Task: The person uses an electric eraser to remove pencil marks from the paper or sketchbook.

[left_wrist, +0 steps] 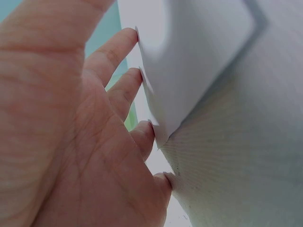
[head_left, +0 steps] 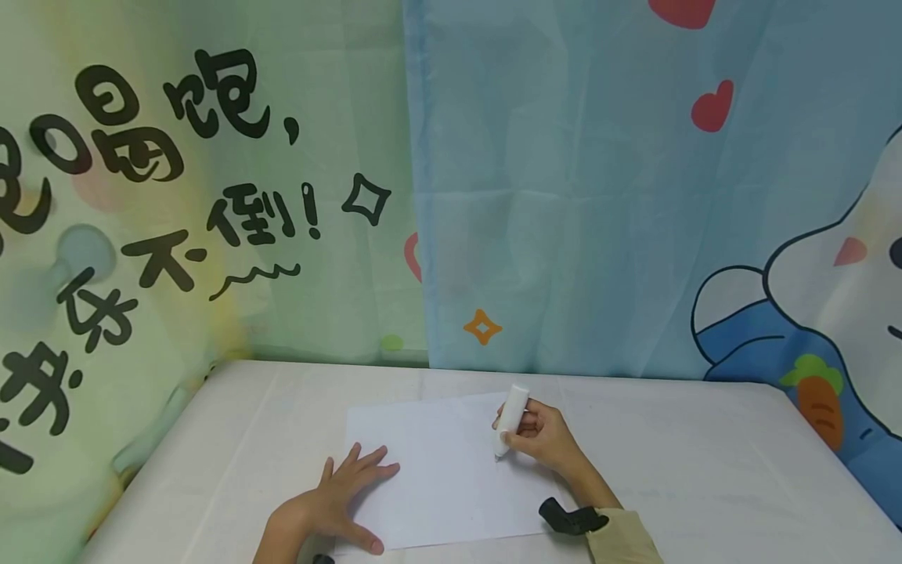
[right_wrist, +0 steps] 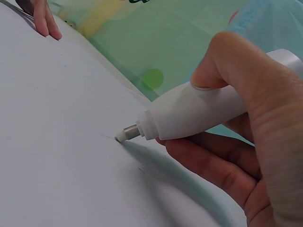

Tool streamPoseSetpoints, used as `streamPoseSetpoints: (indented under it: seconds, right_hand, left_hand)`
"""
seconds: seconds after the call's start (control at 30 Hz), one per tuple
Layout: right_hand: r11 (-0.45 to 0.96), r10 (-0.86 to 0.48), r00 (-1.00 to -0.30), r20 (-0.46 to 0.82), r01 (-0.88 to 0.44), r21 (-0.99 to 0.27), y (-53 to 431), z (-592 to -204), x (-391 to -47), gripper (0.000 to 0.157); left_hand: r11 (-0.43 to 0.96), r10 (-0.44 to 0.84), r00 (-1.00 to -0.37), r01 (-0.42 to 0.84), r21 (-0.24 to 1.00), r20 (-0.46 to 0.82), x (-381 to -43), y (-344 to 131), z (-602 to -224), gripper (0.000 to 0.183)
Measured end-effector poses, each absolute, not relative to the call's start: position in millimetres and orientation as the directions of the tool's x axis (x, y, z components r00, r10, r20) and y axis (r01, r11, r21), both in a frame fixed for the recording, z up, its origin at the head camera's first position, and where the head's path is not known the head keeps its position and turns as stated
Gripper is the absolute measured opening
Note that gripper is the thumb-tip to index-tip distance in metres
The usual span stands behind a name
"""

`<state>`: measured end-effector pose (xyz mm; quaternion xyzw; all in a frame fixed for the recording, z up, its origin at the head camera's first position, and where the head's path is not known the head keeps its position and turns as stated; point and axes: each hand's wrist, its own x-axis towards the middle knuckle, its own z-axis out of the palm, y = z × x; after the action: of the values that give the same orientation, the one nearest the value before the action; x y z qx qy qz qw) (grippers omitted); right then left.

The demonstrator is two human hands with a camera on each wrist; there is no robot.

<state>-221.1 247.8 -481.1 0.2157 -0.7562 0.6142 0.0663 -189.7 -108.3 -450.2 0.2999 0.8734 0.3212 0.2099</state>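
Observation:
A white electric eraser is gripped between the thumb and fingers of my right hand, tilted over a white sheet of paper. In the right wrist view, a small pale eraser tip protrudes from its metal collar and meets the paper beside a faint pencil line. My left hand lies with fingers spread at the sheet's left edge. Its fingertips rest on the paper, and the thumb points toward the lower left corner. Seen from the left wrist, the palm holds nothing.
The paper lies on a table with a white cover. Behind it hang printed curtains, green at the left and blue at the right. A black strap piece sits on my right wrist, near the sheet's lower right corner.

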Motion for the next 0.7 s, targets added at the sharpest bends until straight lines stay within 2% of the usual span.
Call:
streamPoseSetpoints:
  seconds: [0.7]
  right_hand:
    - [0.142, -0.258, -0.892, 0.371, -0.415, -0.898, 247.8, -483.3, -223.2, 0.032]
  left_hand:
    - [0.616, 0.663, -0.728, 0.397, 0.681, -0.175, -188.0, -108.1, -447.3, 0.097]
